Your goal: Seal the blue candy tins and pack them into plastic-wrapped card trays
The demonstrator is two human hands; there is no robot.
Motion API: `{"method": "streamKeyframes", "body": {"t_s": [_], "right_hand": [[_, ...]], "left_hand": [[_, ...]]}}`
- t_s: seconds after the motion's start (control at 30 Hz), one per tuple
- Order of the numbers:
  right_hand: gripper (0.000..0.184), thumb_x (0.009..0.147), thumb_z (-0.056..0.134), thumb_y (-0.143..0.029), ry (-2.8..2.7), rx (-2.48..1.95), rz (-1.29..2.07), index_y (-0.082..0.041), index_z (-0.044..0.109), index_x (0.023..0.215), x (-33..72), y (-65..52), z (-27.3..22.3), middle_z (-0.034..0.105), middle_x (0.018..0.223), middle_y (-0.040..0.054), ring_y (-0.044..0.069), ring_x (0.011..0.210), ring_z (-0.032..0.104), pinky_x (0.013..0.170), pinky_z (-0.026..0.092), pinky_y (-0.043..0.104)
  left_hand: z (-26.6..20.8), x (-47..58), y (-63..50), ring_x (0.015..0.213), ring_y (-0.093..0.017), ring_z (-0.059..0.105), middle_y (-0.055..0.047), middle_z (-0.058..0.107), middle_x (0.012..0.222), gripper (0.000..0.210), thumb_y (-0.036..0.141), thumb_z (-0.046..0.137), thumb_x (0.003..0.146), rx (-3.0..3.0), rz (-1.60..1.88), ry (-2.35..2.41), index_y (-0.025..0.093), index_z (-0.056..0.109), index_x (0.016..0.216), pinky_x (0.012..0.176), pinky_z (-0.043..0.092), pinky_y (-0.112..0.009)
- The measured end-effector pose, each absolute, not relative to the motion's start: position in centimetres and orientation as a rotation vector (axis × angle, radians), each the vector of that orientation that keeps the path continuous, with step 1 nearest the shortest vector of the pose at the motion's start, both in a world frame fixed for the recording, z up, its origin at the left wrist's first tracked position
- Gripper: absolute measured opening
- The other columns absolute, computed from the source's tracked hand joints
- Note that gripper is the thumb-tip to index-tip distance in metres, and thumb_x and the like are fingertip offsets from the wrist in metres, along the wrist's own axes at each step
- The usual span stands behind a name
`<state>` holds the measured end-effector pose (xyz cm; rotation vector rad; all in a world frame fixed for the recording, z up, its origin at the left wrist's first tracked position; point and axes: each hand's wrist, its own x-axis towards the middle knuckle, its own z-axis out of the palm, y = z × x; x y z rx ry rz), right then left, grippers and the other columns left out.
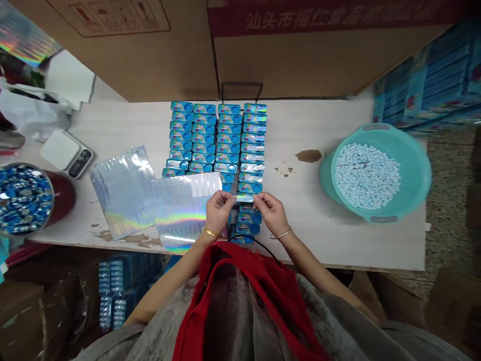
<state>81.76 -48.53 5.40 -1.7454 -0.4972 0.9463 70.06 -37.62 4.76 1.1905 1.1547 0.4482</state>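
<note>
A small shiny sticker strip [245, 198] is stretched between my two hands, over the right-hand column of small blue tins [250, 188]. My left hand [219, 213] pinches its left end between thumb and finger. The other end is pinched by my right hand [271, 213]. Several tins above in that column bear silvery strips across their tops, while tins [203, 149] in the other columns show a round mark at one end. Beside my left hand lies a holographic sticker sheet [184, 210], with a pale patch at its upper right where strips are gone.
Another holographic sheet [124, 193] lies left, near a white scale [66, 153] and a pot of blue wrapped pieces [62, 198]. A turquoise tub [413, 170] of pale tablets stands right. A large cardboard box [169, 65] borders the table's back.
</note>
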Motion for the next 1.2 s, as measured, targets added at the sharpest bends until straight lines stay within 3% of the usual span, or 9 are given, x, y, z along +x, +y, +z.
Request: {"method": "streamKeyframes", "body": {"t_s": [0.27,0.63,0.73,0.8,0.9,1.03,1.2], "right_hand": [[0.031,0.086,0.048,-0.047,-0.603,-1.977,0.932,-0.022,0.054,0.070,86.9,-50.1,0.7,0.044,0.058,-0.0037,0.013,0.057,0.041,0.058,0.034,0.027],[0.030,0.088,0.044,-0.044,-0.760,-2.180,0.860,-0.023,0.060,0.075,87.9,-49.9,-2.0,0.051,0.056,-0.0020,0.016,0.055,0.046,0.060,0.036,0.027],[0.032,0.089,0.046,-0.046,-0.651,-2.139,0.777,-0.021,0.065,0.094,86.7,-50.2,-2.6,0.055,0.059,-0.0024,0.016,0.056,0.049,0.062,0.040,0.028],[0.037,0.091,0.044,-0.046,-0.574,-2.064,0.689,-0.020,0.064,0.109,85.6,-50.6,-2.8,0.063,0.073,0.0013,0.018,0.065,0.055,0.067,0.044,0.030],[0.040,0.094,0.039,-0.042,-0.611,-1.969,0.673,-0.020,0.065,0.115,84.2,-51.4,-2.9,0.067,0.093,0.0066,0.020,0.082,0.061,0.075,0.047,0.032],[0.042,0.092,0.035,-0.030,-0.907,-2.154,0.777,-0.018,0.065,0.119,84.3,-52.3,-2.7,0.062,0.078,0.0061,0.021,0.075,0.058,0.072,0.045,0.035],[0.046,0.093,0.036,-0.031,-1.036,-2.367,0.427,-0.013,0.054,0.132,85.0,-50.3,-0.1,0.062,0.101,0.0150,0.029,0.095,0.054,0.081,0.040,0.043]], "left_hand": [[1.7,75.2,-38.1,0.098,-0.022,0.054,-0.003,0.061,0.091,0.010,0.022,0.066,0.078,1.919,0.287,1.259,0.020,0.062,0.070,0.085,0.036,-0.037],[0.0,76.0,-38.3,0.100,-0.029,0.049,-0.009,0.057,0.103,0.011,0.030,0.061,0.083,2.209,0.162,1.231,0.021,0.060,0.079,0.081,0.035,-0.043],[0.2,76.1,-37.9,0.101,-0.032,0.048,-0.011,0.055,0.106,0.020,0.031,0.065,0.079,2.185,0.169,1.284,0.021,0.056,0.093,0.082,0.036,-0.045],[0.3,76.2,-37.6,0.102,-0.034,0.048,-0.012,0.054,0.107,0.032,0.033,0.069,0.076,2.148,0.170,1.329,0.021,0.052,0.100,0.083,0.036,-0.047],[0.4,76.6,-37.7,0.103,-0.036,0.048,-0.014,0.053,0.109,0.037,0.032,0.072,0.073,2.130,0.130,1.354,0.020,0.051,0.102,0.085,0.036,-0.049],[1.1,76.2,-37.2,0.106,-0.035,0.049,-0.014,0.054,0.111,0.032,0.035,0.069,0.076,2.185,0.080,1.288,0.020,0.054,0.101,0.085,0.037,-0.046],[2.3,68.8,-30.4,0.106,-0.026,0.053,-0.010,0.061,0.109,0.020,0.034,0.053,0.090,2.278,0.316,1.082,0.021,0.056,0.105,0.091,0.034,-0.039]]}}
